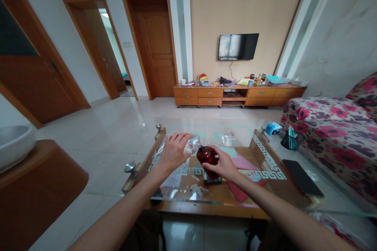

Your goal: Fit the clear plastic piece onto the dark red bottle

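**With both hands busy at the bottle's neck, steadiness counts most**

While the right hand point(221, 163) grips a dark red bottle point(207, 157) round its body, tilted with its neck toward the left, the left hand point(173, 150) pinches a small clear piece point(193, 145), a cap or a little container, hard to tell which, right at that neck; both hands are closed on what they hold, neither slack. The bottle is held in the air above the glass table point(294, 200), over its middle, just above a dark flat object point(212, 180) lying on the glass.

To do this well, as far as can be judged, the person should keep the bottle firm and unmoving in the right hand and let the left do the fine work; the clear piece wants to meet the neck squarely, not at a slant; a light pinch suits it better than a hard squeeze, since clear plastic of that kind may slip or flex. Keeping the work low over the table would mean a dropped piece lands near; the glass top is hard, so the bottle should not be knocked against it.

Close by lie coloured paper sheets point(244, 162) under the glass, a crumpled wrapper point(198, 190), a second clear box point(229, 138) further off, and a black tablet point(302, 177) well to the right; a pen pot point(292, 139) stands near the sofa point(330, 125).
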Tool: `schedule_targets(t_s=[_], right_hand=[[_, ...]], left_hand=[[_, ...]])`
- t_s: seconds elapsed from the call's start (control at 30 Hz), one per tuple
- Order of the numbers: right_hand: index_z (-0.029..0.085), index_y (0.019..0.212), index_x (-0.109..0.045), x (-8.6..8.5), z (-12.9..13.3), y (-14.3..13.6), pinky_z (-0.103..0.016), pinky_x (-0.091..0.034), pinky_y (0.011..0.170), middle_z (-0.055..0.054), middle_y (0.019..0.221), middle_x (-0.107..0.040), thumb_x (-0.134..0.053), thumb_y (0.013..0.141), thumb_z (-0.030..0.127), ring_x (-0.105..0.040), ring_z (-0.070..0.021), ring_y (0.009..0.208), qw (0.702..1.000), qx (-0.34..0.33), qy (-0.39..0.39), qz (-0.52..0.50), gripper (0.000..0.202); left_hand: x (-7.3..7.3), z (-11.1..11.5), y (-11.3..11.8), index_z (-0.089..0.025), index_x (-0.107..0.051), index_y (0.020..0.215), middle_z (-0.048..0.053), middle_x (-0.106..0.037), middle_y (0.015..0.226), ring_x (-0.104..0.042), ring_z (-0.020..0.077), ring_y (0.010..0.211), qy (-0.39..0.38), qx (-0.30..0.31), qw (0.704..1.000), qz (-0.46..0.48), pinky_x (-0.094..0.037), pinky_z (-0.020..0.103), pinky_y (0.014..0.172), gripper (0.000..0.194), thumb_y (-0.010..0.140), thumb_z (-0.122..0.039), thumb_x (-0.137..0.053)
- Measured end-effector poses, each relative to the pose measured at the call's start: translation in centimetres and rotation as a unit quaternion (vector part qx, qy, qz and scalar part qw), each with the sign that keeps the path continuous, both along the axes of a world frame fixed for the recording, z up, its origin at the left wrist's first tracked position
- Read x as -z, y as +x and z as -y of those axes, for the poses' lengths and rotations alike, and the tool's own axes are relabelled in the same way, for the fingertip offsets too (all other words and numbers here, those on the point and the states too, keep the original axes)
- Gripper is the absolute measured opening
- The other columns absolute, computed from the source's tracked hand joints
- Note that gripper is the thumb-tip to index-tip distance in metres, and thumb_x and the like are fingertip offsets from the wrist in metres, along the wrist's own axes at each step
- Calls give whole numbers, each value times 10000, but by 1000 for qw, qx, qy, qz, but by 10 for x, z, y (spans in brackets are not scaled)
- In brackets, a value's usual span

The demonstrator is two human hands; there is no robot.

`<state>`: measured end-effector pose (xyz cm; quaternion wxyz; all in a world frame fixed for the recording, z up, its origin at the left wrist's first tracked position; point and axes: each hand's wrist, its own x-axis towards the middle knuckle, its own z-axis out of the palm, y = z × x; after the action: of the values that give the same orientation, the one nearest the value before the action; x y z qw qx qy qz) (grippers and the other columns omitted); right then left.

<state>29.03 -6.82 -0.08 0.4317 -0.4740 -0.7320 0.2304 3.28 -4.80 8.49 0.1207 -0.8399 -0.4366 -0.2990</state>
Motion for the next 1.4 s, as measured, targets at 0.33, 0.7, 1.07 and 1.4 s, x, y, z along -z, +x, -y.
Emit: schedule_targets(t_s=[0.33,0.7,1.07,1.4], right_hand=[[299,1411,-575,-3,2,0,-458,-597,943,-71,1251,-727,-872,744,503,-722,-288,1065,1000,2,-5,-14,758],[306,1417,-571,-3,3,0,-451,-593,965,-69,1286,-712,-882,742,507,-711,-285,1111,1000,-1,3,-18,770],[289,1408,-596,-8,7,-1,-491,-594,969,-98,1266,-720,-885,736,464,-708,-316,1103,1000,1,4,-28,751],[299,1422,-563,-4,5,0,-504,-577,1010,-84,1307,-700,-888,739,492,-694,-308,1148,999,-6,-6,-33,780]], left_hand=[[-2,1,0,-304,-617,1356,62,-665,1381,-573,313,1223,3,4,1000,-1,-425,486,1067,561,824,-203,-767],[-5,3,2,-299,-615,1364,65,-661,1398,-574,321,1231,8,-1,1000,-4,-427,501,1069,612,788,-160,-767],[-7,4,3,-291,-610,1365,65,-656,1414,-578,333,1219,12,4,1000,-2,-424,507,1064,616,787,-148,-768],[-9,5,3,-285,-595,1373,67,-646,1437,-571,337,1234,9,2,1000,-10,-419,507,1056,626,786,-142,-759]])
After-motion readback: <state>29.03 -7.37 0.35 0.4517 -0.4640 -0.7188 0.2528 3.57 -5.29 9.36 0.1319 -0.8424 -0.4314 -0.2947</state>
